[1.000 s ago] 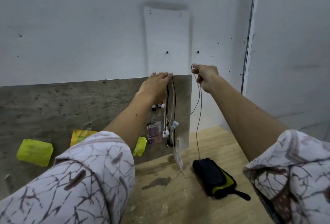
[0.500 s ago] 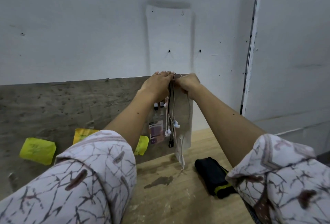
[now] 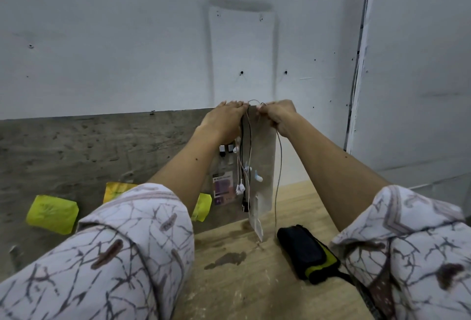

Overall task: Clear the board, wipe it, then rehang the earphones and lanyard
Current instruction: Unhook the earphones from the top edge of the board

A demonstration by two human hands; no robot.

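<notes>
White earphones point(image 3: 240, 188) hang below left hand point(image 3: 225, 122) | right hand point(image 3: 276, 115) grip pinches cord

Single head-worn wide-angle view, facing forward and slightly down, close over both forearms, toward board point(image 3: 102, 146), wall point(image 3: 127, 39), desk point(image 3: 254, 281).

The rough grey-brown wooden board point(image 3: 102, 146) carries crumpled lime-yellow sticky notes point(image 3: 52, 214) and a purple-and-white printed card point(image 3: 223, 187). White earbuds point(image 3: 240, 188) hang on pale pinkish and black cords. The short sleeves point(image 3: 114, 256) are white with a brown crackle pattern. The pale yellow wooden tabletop point(image 3: 254, 281) has dark stains and holds a black pouch with lime-green trim point(image 3: 303, 253). The wall point(image 3: 127, 39) is off-white.
</notes>
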